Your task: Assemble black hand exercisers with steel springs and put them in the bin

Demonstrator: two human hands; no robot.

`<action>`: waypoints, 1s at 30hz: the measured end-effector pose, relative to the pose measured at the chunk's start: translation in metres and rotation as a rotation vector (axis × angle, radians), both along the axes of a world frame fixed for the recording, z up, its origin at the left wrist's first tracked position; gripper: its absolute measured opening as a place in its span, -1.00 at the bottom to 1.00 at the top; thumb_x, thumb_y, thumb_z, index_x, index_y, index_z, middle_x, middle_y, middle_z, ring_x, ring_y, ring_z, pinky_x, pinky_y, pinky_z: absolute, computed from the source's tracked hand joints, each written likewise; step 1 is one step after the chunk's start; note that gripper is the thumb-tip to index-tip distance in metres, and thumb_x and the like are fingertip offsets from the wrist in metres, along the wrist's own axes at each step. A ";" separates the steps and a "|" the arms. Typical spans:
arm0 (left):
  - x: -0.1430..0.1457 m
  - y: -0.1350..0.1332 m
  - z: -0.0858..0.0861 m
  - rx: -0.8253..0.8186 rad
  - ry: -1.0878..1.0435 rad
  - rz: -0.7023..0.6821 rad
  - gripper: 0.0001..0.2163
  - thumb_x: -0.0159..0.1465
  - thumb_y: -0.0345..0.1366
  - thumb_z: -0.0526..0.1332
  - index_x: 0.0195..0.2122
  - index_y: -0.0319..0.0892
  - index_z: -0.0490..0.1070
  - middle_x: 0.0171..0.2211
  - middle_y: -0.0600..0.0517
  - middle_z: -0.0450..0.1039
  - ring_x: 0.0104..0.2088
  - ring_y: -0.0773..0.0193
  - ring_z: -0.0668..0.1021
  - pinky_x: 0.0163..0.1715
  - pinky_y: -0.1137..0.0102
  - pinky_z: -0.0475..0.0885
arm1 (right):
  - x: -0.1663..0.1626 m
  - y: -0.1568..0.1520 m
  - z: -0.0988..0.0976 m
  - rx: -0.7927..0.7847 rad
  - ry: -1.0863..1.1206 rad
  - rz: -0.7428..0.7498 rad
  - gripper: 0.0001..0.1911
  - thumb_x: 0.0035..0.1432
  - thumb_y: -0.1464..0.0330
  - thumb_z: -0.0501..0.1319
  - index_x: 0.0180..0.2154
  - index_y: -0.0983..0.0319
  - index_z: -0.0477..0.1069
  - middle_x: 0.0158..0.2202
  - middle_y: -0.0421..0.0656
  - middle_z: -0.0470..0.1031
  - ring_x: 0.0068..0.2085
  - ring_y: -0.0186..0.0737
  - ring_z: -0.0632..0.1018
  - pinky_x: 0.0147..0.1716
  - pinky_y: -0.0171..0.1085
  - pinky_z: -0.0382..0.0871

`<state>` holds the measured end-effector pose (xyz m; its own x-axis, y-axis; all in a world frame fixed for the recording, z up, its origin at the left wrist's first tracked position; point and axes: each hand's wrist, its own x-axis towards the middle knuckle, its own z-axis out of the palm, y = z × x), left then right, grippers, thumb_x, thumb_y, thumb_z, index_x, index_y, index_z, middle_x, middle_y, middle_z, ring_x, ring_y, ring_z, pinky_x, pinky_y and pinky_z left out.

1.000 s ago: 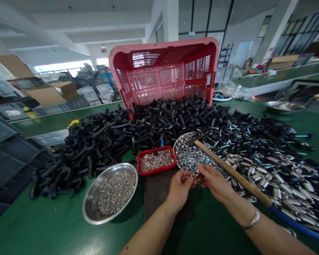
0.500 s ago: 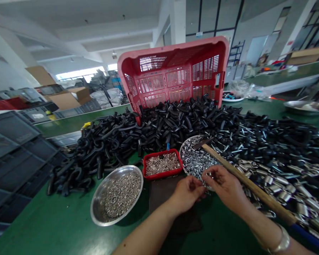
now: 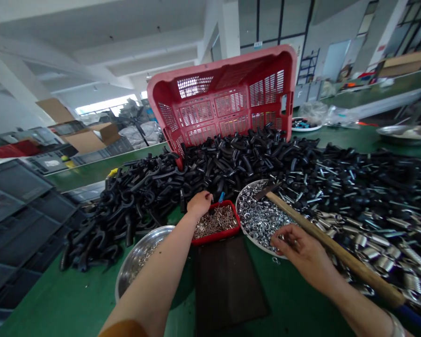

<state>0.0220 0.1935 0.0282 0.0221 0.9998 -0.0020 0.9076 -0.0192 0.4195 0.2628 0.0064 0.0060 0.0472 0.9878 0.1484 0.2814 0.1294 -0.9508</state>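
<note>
My left hand (image 3: 199, 204) reaches over the far left corner of a red tray (image 3: 215, 240) of small metal pins, next to the pile of black curved plastic parts (image 3: 231, 161). Its fingers are curled, and whatever they hold is hidden. Above the near right edge of a round plate (image 3: 247, 234) full of small shiny metal rings (image 3: 263, 220), my right hand (image 3: 298, 243) has thumb and fingers drawn together. A small thing may be between them, too small to make out. A dark flat mat (image 3: 228, 285) lies on the green table between my forearms.
A steel bowl (image 3: 122, 276) of small metal pieces sits under my left forearm. A wooden-handled hammer (image 3: 315, 234) slants across the plate towards metal springs (image 3: 382, 257). Behind the pile, a red crate (image 3: 224, 70) lies tipped on its side. Grey bins (image 3: 17, 220) stand at left.
My left hand has moved away from my right hand, forward and left to the far side of the red tray. My right hand stays by the plate, slightly further right.
</note>
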 end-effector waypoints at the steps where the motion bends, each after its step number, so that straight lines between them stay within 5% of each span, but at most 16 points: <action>1: 0.004 -0.002 -0.004 0.022 0.001 0.012 -0.77 0.23 -0.16 0.00 -0.17 -0.10 0.33 -0.16 -0.06 0.46 -0.18 0.12 0.49 -0.26 0.31 0.31 | -0.001 0.000 0.000 -0.005 0.010 0.007 -0.85 0.03 0.24 0.19 -0.35 0.16 0.33 -0.46 -0.20 0.37 -0.42 -0.26 0.42 -0.42 -0.26 0.35; 8: 0.028 -0.005 -0.015 0.143 -0.061 0.059 -0.81 0.17 -0.25 0.15 -0.21 -0.16 0.28 -0.28 -0.06 0.47 -0.26 0.20 0.51 -0.29 0.40 0.32 | -0.003 0.001 -0.005 -0.009 0.070 0.059 -0.82 0.07 0.22 0.16 -0.34 0.19 0.29 -0.42 -0.19 0.37 -0.39 -0.28 0.43 -0.42 -0.29 0.40; 13: 0.013 -0.004 0.024 0.370 -0.091 0.148 -0.81 0.27 -0.29 -0.03 -0.15 -0.15 0.29 -0.12 -0.09 0.37 -0.11 0.18 0.45 -0.15 0.33 0.29 | 0.006 0.005 -0.010 0.004 0.062 -0.007 -0.81 0.06 0.21 0.16 -0.34 0.18 0.29 -0.43 -0.18 0.37 -0.41 -0.27 0.43 -0.44 -0.26 0.41; 16: 0.000 -0.009 0.046 0.513 -0.101 0.084 -0.77 0.28 -0.31 -0.07 -0.11 -0.12 0.30 -0.05 -0.07 0.30 -0.05 0.22 0.41 -0.07 0.36 0.25 | 0.008 0.008 -0.012 0.015 0.056 -0.031 -0.81 0.04 0.20 0.17 -0.35 0.17 0.28 -0.46 -0.20 0.36 -0.45 -0.28 0.42 -0.46 -0.24 0.41; 19: -0.011 -0.015 0.042 0.424 -0.097 0.002 -0.73 0.28 -0.27 -0.06 -0.09 -0.15 0.33 -0.05 -0.10 0.32 0.01 0.19 0.37 -0.01 0.34 0.22 | 0.006 0.008 -0.013 0.024 0.066 -0.037 -0.81 0.04 0.20 0.18 -0.35 0.16 0.28 -0.46 -0.21 0.36 -0.45 -0.27 0.42 -0.46 -0.23 0.41; 25: -0.033 -0.019 0.003 0.111 -0.121 -0.094 -0.72 0.17 -0.37 0.08 -0.10 -0.25 0.39 -0.10 -0.11 0.44 -0.11 0.20 0.48 -0.10 0.39 0.32 | 0.004 0.005 -0.011 0.032 0.093 0.006 -0.83 0.04 0.21 0.18 -0.34 0.15 0.29 -0.43 -0.19 0.37 -0.40 -0.25 0.43 -0.42 -0.21 0.44; 30: -0.047 -0.024 0.003 0.073 -0.135 -0.178 -0.53 -0.06 -0.40 0.30 -0.06 -0.15 0.38 -0.07 -0.03 0.43 -0.08 0.16 0.47 -0.08 0.41 0.31 | 0.008 0.006 -0.010 0.043 0.095 -0.028 -0.81 0.00 0.21 0.21 -0.36 0.16 0.31 -0.45 -0.19 0.38 -0.45 -0.26 0.43 -0.47 -0.22 0.42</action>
